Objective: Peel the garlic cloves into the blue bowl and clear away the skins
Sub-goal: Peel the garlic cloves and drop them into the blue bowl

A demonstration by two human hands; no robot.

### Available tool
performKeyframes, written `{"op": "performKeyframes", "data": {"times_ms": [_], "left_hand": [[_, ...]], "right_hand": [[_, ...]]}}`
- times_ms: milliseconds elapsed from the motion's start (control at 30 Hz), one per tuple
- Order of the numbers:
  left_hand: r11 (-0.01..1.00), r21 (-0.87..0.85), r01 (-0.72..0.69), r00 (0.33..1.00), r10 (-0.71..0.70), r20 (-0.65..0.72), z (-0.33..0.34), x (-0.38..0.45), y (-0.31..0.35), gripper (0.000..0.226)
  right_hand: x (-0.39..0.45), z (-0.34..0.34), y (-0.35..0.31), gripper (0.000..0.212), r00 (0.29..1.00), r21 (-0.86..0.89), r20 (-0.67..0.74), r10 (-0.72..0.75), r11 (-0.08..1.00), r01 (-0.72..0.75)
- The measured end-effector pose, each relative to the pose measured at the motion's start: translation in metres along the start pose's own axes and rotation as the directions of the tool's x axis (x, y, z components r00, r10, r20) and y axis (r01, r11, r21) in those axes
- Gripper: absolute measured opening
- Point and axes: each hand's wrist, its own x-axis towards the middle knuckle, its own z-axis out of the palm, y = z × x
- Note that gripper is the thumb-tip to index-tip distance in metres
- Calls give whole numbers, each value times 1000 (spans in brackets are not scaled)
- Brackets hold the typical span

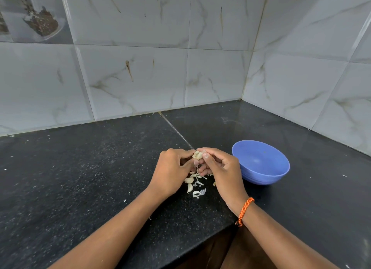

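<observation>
Both hands were up over the dark speckled table [80,178], meeting in the middle around one garlic clove [197,155]. The left hand [170,173] had its fingers [187,152] curled in narrow, pinching the clove from the left side. The right hand [221,168] pressed in from the other side, thumb and fingertips closed tight on the same clove, so it was pretty much sandwiched between the two. The clove looked pale and partly papery, but I couldn't tell how much skin was left on it since the fingers covered most of it.

Right under the hands there was a little scatter of garlic skins [195,185] lying on the table, some curled pieces and some thin strips, a few tucked half behind the right hand.

The blue bowl [261,162] sat on the table just beside the right hand, on its far right side, upright. What I could see of its inside looked bare.

An orange braided band [245,210] was on the right wrist. Marbled white wall tiles [200,67] ran behind the table and met in a corner at the back right.
</observation>
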Motion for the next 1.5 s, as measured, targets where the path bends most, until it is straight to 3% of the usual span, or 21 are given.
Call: {"op": "performKeyframes", "data": {"times_ms": [333,667,867,1067,1167,1300,1500], "left_hand": [[999,29,43,998,-41,-55,2,-4,10,19],[991,-74,109,983,-118,-140,-4,-1,10,22],[993,-16,121,968,-122,-221,-4,-2,6,24],[993,-4,116,970,-114,-217,-4,-2,3,23],[996,-7,93,979,-93,-183,-4,-3,5,22],[991,-109,74,989,-87,-118,0,-5,10,23],[964,-249,89,987,-119,-108,2,-6,13,22]], "right_hand": [[0,1,1,17,999,-29,6,46,999,-46],[0,1,3,37,1000,-183,12,7,983,-5],[-2,2,0,45,999,-230,41,-19,973,28],[-1,3,-1,47,999,-267,39,-29,963,38],[-2,4,-1,34,997,-308,-9,-78,949,71],[-3,2,-5,14,998,-183,-16,-68,981,63],[-1,0,-2,13,998,-145,-41,-58,988,51]]}}
